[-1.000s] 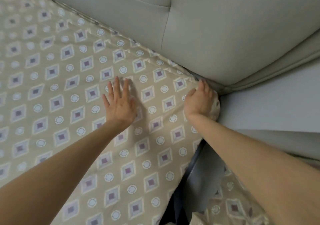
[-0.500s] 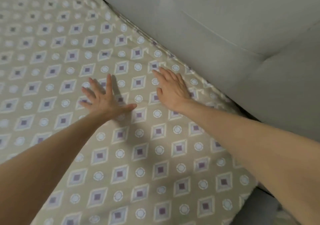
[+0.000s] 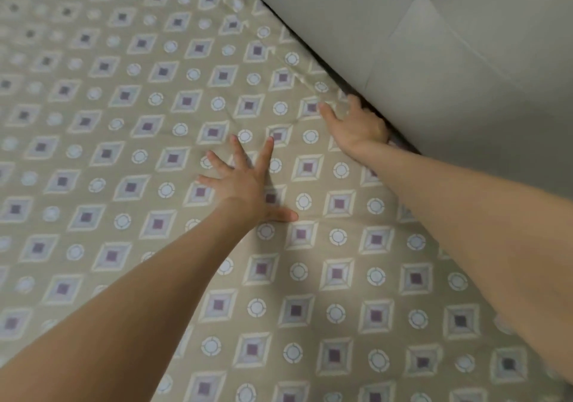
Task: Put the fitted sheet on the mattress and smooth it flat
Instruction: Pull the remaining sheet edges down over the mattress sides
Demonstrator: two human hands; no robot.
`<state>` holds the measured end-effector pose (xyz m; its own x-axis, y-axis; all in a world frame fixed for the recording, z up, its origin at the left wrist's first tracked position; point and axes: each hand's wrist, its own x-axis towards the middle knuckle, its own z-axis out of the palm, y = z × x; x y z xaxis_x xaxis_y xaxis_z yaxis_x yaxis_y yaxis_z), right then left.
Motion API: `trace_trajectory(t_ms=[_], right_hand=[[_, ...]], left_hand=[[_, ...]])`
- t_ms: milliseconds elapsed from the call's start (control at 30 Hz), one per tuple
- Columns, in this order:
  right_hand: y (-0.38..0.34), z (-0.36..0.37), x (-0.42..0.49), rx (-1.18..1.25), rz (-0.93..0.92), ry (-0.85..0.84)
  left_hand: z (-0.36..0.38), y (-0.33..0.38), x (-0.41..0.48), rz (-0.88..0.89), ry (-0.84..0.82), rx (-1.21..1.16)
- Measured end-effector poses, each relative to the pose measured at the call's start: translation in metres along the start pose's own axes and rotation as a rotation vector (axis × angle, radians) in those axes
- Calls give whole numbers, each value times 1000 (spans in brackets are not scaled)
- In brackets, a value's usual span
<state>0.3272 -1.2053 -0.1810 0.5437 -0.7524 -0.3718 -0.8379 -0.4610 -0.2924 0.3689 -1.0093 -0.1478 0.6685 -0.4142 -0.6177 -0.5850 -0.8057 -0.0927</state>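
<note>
The beige fitted sheet (image 3: pixel 130 160), patterned with diamonds and circles, covers the mattress across most of the view. My left hand (image 3: pixel 248 181) lies flat on it with fingers spread. My right hand (image 3: pixel 356 126) rests on the sheet at its far edge, right against the headboard, with the thumb stretched out; its fingertips reach into the dark gap there and are partly hidden. A few shallow creases run through the fabric between and beyond the hands.
A grey padded headboard (image 3: pixel 434 60) runs diagonally along the sheet's upper right edge, with a narrow dark gap (image 3: pixel 400 141) between it and the mattress.
The view has swung left, away from the mattress corner. My right hand left the corner, crossed the sheet and now sits at the headboard edge. My left hand stays flat on the sheet.
</note>
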Motion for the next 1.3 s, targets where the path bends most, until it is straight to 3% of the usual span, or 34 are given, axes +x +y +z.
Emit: trace_trajectory(t_ms=[200, 367, 600, 967, 1200, 1300], right_hand=[[18, -8, 2, 39, 101, -74], [40, -4, -7, 5, 153, 34], [75, 1, -45, -82, 47, 198], [202, -5, -146, -200, -32, 282], [284, -4, -210, -224, 109, 338], [301, -2, -224, -102, 226, 296]], left_hand=[[-2, 2, 1, -3, -12, 34], [-8, 6, -1, -16, -38, 40], [10, 2, -5, 5, 35, -123], [109, 134, -108, 292, 332, -169], [155, 190, -178, 478, 333, -113], [173, 204, -208, 545, 279, -89]])
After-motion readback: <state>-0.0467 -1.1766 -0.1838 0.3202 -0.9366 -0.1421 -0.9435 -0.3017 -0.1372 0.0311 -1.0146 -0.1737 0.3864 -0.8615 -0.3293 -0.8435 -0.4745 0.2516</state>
